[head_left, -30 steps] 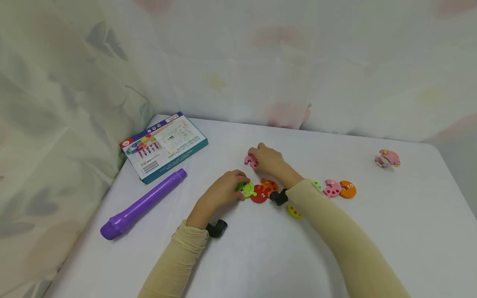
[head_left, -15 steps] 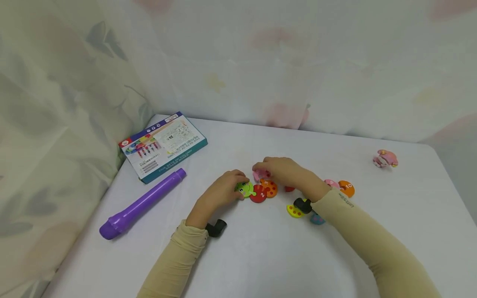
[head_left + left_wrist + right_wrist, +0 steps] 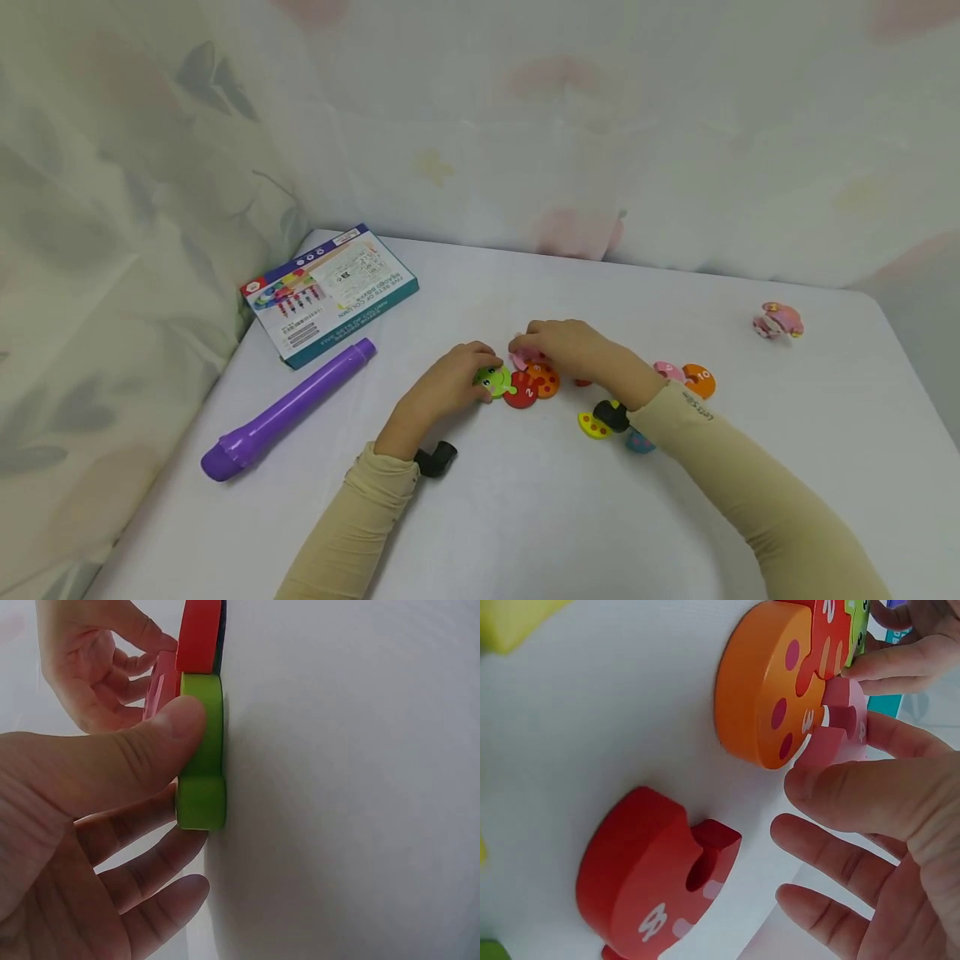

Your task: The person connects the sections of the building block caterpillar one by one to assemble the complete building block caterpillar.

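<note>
My left hand (image 3: 450,383) pinches the green smiling-face head of a caterpillar number puzzle (image 3: 497,383), thumb on its near side and fingers on the far side. Joined to it are a red puzzle piece marked 2 (image 3: 520,393) and an orange spotted one marked 3 (image 3: 761,682). Right behind the orange piece, my right hand (image 3: 573,346) pinches a pink puzzle piece (image 3: 831,746) between thumb and index finger, its other fingers spread. The pink piece's notch lies close to the orange piece's edge. A red piece marked 8 (image 3: 641,877) lies near the right hand.
Yellow (image 3: 592,426) and blue (image 3: 640,442) pieces lie under the right wrist. Beyond the forearm are a pink piece (image 3: 667,370) and an orange 10 (image 3: 701,381). A boxed set (image 3: 337,296) and purple toy microphone (image 3: 288,408) lie left; a small pink toy (image 3: 780,320) sits far right.
My right hand has brought the pink piece nearer and slightly right, from behind the row to the orange piece; it barely moves over the last half second. The left hand stays put.
</note>
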A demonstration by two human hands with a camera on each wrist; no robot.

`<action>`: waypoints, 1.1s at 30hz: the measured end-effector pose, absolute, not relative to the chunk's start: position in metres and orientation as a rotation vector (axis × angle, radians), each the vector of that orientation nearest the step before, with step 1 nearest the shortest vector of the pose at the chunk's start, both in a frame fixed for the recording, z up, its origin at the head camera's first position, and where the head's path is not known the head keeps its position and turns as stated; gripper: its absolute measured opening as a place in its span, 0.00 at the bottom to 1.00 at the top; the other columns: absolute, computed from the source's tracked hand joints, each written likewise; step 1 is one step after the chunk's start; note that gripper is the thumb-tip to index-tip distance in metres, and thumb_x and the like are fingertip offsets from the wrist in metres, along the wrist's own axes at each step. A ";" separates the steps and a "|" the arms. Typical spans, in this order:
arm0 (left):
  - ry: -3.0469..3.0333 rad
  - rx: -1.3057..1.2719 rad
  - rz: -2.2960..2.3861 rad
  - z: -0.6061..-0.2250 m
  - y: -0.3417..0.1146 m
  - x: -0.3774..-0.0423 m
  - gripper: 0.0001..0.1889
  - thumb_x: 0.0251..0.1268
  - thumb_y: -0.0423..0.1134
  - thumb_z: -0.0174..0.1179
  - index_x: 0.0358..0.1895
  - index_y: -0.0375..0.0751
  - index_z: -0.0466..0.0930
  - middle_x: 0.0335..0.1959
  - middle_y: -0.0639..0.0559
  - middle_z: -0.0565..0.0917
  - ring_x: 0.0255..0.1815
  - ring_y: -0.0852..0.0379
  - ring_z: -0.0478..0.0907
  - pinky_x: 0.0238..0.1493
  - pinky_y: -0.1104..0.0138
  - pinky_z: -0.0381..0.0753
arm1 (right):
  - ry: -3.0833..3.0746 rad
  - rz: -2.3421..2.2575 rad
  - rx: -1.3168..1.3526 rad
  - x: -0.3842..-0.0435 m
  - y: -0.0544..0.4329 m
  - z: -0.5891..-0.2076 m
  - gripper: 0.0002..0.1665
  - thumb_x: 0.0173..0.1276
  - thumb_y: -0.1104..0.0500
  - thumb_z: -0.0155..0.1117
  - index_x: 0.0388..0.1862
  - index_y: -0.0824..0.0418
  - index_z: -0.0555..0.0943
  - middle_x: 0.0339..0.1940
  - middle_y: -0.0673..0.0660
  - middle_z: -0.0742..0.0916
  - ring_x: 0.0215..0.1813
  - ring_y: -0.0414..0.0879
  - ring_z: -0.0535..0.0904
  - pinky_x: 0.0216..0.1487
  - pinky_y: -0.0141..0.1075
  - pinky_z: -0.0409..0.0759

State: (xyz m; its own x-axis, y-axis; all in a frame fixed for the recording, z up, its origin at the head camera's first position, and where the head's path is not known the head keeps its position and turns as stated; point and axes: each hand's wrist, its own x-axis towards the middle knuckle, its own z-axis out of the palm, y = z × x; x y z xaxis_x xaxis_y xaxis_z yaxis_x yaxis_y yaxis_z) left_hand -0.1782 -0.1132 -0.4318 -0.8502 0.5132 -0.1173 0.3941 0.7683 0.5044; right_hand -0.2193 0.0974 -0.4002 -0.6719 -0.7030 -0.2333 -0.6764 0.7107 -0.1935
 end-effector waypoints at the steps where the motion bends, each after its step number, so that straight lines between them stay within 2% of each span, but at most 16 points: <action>1: 2.714 0.710 0.694 -0.432 -0.113 -0.178 0.26 0.49 0.37 0.70 0.55 0.39 0.77 0.54 0.48 0.75 0.56 0.53 0.70 0.61 0.63 0.67 | 2.626 -0.126 -1.098 -0.219 0.097 -0.400 0.24 0.64 0.62 0.60 0.58 0.44 0.74 0.48 0.51 0.79 0.48 0.48 0.76 0.47 0.45 0.78; 17: 2.709 0.705 0.700 -0.431 -0.111 -0.177 0.26 0.49 0.37 0.70 0.55 0.40 0.77 0.55 0.49 0.75 0.56 0.53 0.70 0.60 0.63 0.68 | 2.610 0.044 -1.166 -0.221 0.098 -0.401 0.24 0.62 0.61 0.63 0.56 0.44 0.75 0.46 0.51 0.78 0.46 0.47 0.74 0.44 0.43 0.78; 22: 2.708 0.697 0.696 -0.430 -0.111 -0.177 0.26 0.49 0.37 0.70 0.55 0.40 0.77 0.55 0.49 0.75 0.56 0.54 0.70 0.61 0.63 0.68 | 2.619 0.100 -1.184 -0.221 0.098 -0.404 0.27 0.60 0.60 0.66 0.58 0.43 0.74 0.45 0.53 0.76 0.43 0.47 0.73 0.40 0.40 0.78; 25: 2.708 0.684 0.691 -0.430 -0.111 -0.177 0.26 0.49 0.38 0.70 0.55 0.40 0.77 0.55 0.49 0.75 0.56 0.54 0.69 0.61 0.63 0.67 | 2.667 0.069 -1.132 -0.222 0.102 -0.400 0.32 0.59 0.62 0.66 0.63 0.43 0.71 0.47 0.53 0.76 0.44 0.47 0.74 0.40 0.41 0.79; 29: 2.708 0.669 0.683 -0.430 -0.111 -0.176 0.26 0.49 0.38 0.70 0.55 0.41 0.77 0.55 0.49 0.74 0.57 0.53 0.69 0.61 0.62 0.67 | 2.750 -0.100 -0.999 -0.223 0.119 -0.393 0.34 0.59 0.63 0.65 0.65 0.48 0.69 0.52 0.55 0.77 0.50 0.49 0.74 0.44 0.43 0.79; 33: 2.708 0.661 0.688 -0.429 -0.112 -0.176 0.26 0.49 0.38 0.69 0.56 0.41 0.77 0.56 0.49 0.74 0.57 0.53 0.69 0.62 0.62 0.67 | 2.771 -0.275 -0.881 -0.222 0.141 -0.391 0.29 0.60 0.56 0.66 0.62 0.54 0.73 0.54 0.56 0.77 0.54 0.50 0.73 0.50 0.46 0.77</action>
State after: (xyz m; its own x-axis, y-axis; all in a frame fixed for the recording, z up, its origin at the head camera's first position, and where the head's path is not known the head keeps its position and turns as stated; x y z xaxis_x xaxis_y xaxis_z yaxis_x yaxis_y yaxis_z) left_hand -0.1760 -0.1118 -0.4290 -0.8595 0.4905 -0.1439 0.3623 0.7831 0.5054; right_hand -0.2217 0.1408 -0.3913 -0.7958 -0.5862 -0.1520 -0.5450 0.8027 -0.2424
